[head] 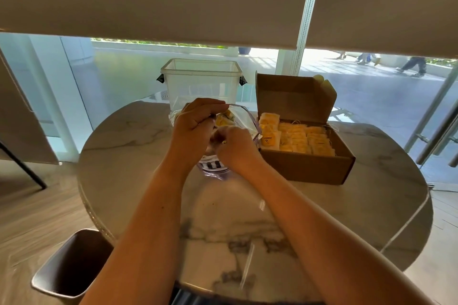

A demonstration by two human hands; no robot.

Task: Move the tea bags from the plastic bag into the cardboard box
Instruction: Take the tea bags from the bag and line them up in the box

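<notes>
A clear plastic bag (244, 119) with a purple zip edge is held up above the middle of the round table. My left hand (195, 124) pinches its top rim. My right hand (235, 147) reaches into the bag's mouth with its fingers curled; what it holds is hidden. Yellow tea bags (224, 120) show through the bag. To the right, the open cardboard box (307, 166) holds several rows of yellow tea bags (297, 137), its lid flap standing up behind.
A clear plastic tub (202, 82) with black clips stands behind the bag. The marble table (138, 151) has a rounded edge. A dark chair (71, 265) sits at the lower left. Glass walls and a door handle are beyond the table.
</notes>
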